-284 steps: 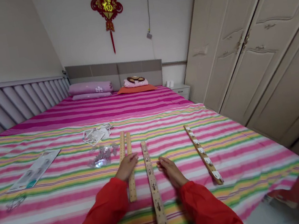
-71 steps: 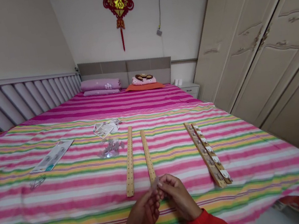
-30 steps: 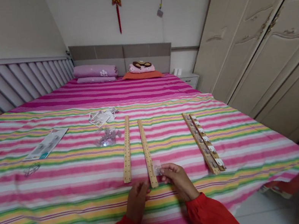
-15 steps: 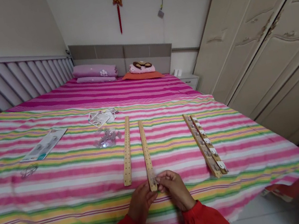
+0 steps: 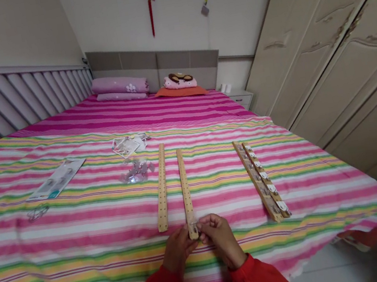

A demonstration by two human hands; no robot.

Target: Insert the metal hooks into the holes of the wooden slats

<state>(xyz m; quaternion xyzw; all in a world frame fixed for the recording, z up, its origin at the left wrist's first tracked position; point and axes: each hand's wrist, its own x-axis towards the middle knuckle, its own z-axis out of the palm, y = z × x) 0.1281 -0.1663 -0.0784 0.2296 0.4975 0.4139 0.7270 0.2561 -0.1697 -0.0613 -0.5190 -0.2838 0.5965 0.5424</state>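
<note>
A narrow wooden strip with rows of small holes (image 5: pixel 184 185) lies lengthwise in front of me on the striped cloth. My left hand (image 5: pixel 177 249) is closed on the left side of its near end. On that end sits a small clear-backed hook (image 5: pixel 194 226). The fingers of my right hand (image 5: pixel 220 235) pinch at the hook's right edge, and the fingertips partly hide the contact. Just to the left lies a second holed wooden strip (image 5: pixel 162 187) with nothing on it.
On the right lie a strip with clear-backed pieces (image 5: pixel 256 180) and a strip with white-backed hooks (image 5: pixel 267 180). A clear bag of small parts (image 5: pixel 136 171), packaging (image 5: pixel 129 145), a flat pack (image 5: pixel 57 178) and a thin wire-like tangle (image 5: pixel 38 212) are on the left.
The view has shifted slightly. Both hands stay at the near end of the strip, and the hook keeps its place there.
</note>
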